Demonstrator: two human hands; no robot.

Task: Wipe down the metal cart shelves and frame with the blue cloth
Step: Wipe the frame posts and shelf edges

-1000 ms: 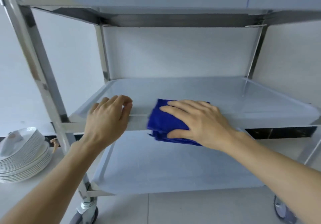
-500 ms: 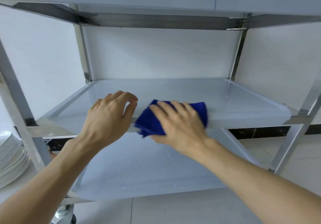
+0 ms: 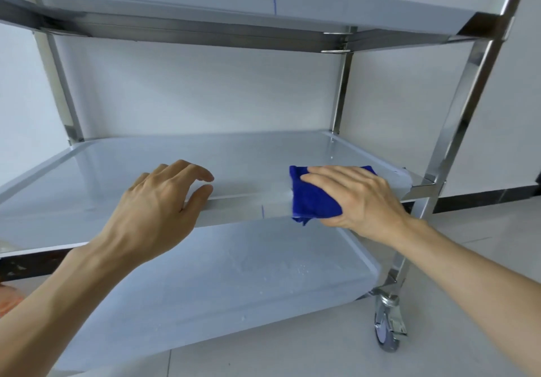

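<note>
Sliding rightward since a moment ago, the blue cloth (image 3: 314,193) now sits at the right end of the middle shelf (image 3: 248,154), draped over its front lip. Her or his right hand (image 3: 363,198) presses it there, fingers spread on top, thumb tucked beneath (a loose clasp). Left hand (image 3: 159,207) grasps the front edge, fingers curled over the rim, steadying the metal cart (image 3: 456,130).
</note>
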